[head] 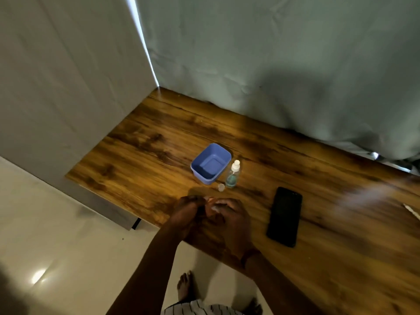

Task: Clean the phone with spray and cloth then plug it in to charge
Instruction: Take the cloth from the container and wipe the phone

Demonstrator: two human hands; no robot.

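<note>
Wood-grain bench with everything in a loose row, so going left to right: blue tub sits out from the near edge, looks empty. Just right of it is the spray bottle, upright, a bit of bluish liquid in the bottom, and its little cap is off and lying on the bench right at its foot.

Nearer the front edge, both hands are bunched together. Left hand has its fingers curled in, right hand is curled too, and there's something small and pale between them, which I'd guess is the cloth. It's blurry, so I can't say for sure which hand is actually pinching it.

Phone lies flat, screen dark, well right of the hands, near the front edge and not touched.

My take on doing this step well: unfold the cloth into a flat pad first, spray the cloth rather than the phone so nothing runs into the ports, and mind that loose cap when reaching for the bottle. No charger clearly visible, just a pale sliver at the far right edge.
</note>
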